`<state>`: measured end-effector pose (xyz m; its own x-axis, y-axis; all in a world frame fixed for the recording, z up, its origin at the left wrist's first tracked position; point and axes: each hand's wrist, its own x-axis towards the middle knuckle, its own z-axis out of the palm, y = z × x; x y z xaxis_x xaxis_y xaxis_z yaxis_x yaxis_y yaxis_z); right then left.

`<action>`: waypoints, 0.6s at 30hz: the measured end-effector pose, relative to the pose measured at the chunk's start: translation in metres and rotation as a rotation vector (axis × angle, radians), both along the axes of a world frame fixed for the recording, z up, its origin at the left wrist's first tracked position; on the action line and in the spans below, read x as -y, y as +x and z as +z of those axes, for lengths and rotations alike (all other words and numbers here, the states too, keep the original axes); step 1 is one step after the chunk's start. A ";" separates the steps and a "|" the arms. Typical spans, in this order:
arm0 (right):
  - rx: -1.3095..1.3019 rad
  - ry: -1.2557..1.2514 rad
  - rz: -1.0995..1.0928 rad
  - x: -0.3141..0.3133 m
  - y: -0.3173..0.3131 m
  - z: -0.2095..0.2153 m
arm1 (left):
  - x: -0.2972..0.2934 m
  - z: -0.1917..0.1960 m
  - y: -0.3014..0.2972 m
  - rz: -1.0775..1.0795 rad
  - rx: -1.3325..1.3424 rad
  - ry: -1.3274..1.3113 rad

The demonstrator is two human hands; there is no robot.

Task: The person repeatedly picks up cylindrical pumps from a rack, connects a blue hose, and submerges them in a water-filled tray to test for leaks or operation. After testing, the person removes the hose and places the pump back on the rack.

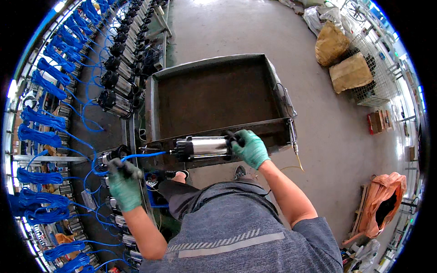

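Note:
A submersible pump with a shiny steel body (208,148) and black ends lies sideways along the near rim of a metal trough (207,130). My right hand (249,149), in a green glove with dark fingertips, is closed around the pump's right black end. From its left end a blue cable (148,155) runs leftward to my left hand (125,185). That gloved hand is closed on the cable, beside another pump (117,154) in the row on the left. My left fingertips are partly blurred.
Pumps (119,103) stand in a long row at left, beside hanging blue cable coils (43,119). A metal fitting with a thin hose (294,139) is at the trough's right corner. Farther right are a wire cage (380,88) with sacks and an orange bag (386,200).

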<state>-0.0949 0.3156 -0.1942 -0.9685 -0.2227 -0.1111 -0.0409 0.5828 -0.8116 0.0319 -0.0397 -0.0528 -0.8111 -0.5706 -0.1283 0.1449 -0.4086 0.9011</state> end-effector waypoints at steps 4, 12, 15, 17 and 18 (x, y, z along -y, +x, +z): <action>-0.014 0.018 -0.090 -0.053 -0.005 -0.060 | -0.004 0.028 -0.001 -0.343 -0.322 0.135; -0.108 0.197 -0.259 -0.080 -0.005 -0.130 | -0.070 0.018 -0.045 -0.391 -0.211 0.196; -0.119 0.194 -0.257 -0.080 -0.003 -0.133 | -0.069 0.020 -0.047 -0.380 -0.183 0.179; -0.122 0.208 -0.246 -0.079 -0.004 -0.130 | -0.066 0.017 -0.047 -0.406 -0.197 0.155; -0.123 0.216 -0.243 -0.079 -0.005 -0.128 | -0.066 0.018 -0.045 -0.397 -0.192 0.151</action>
